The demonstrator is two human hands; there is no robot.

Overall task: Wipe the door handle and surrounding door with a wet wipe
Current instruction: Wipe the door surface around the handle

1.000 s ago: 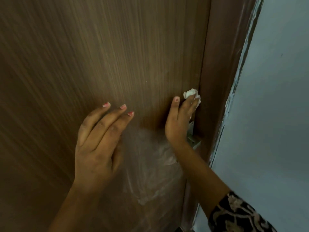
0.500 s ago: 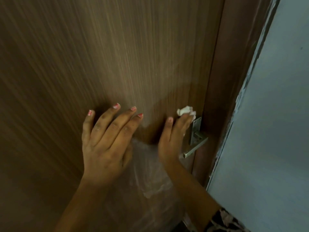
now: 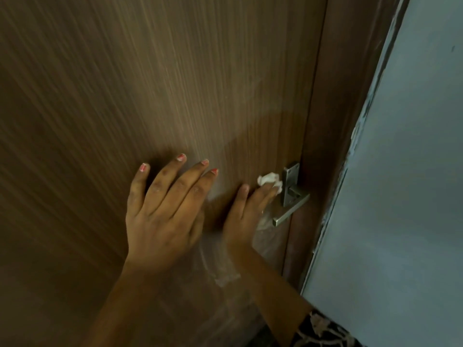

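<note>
The door [image 3: 175, 83] is best braced by the flat, spread-fingered left hand [image 3: 162, 216] while the right hand [image 3: 244, 216], fingers straight, presses, at ten o'clock of the door handle [image 3: 292, 210], the wadded wet wipe [image 3: 269, 180] firmly across it.

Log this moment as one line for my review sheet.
left hand: flat on door | right hand: presses wet wipe to door beside door handle | stage: wiping door near handle

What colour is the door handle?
The handle is silver-grey metal. The head view, the only one, shows it clearly.
</note>
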